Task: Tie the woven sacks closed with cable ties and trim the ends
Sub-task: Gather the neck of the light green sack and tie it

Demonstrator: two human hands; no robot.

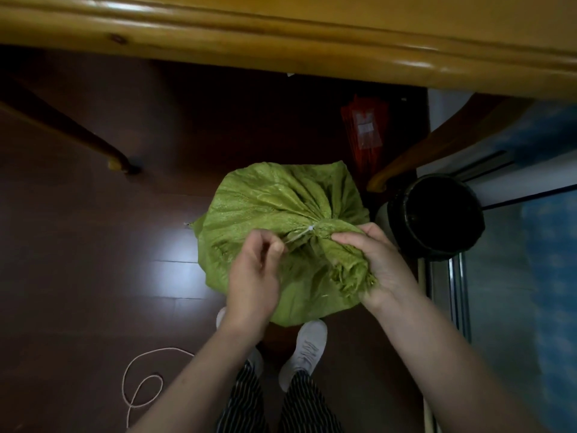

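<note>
The left hand pinches the thin white tail of the cable tie between thumb and finger. The right hand is curled round the bunched-up top of the green sack and holds it tight. The tie goes round the neck of the sack, right between the two hands. The sack sits on the dark floor, just in front of the person's white shoes.

I think the tie is on, and the job now is to pull it tight. The mouth of the sack looks closed. The tail is not cut yet, and I see no scissors, so the trim is left to do. I see only this one sack, so I cannot tell if more wait.

A black bin stands just beside the sack on the right. A red packet lies behind the sack, too dark to read. A white cord lies looped on the floor to the left. A wooden worktop runs across the top.
</note>
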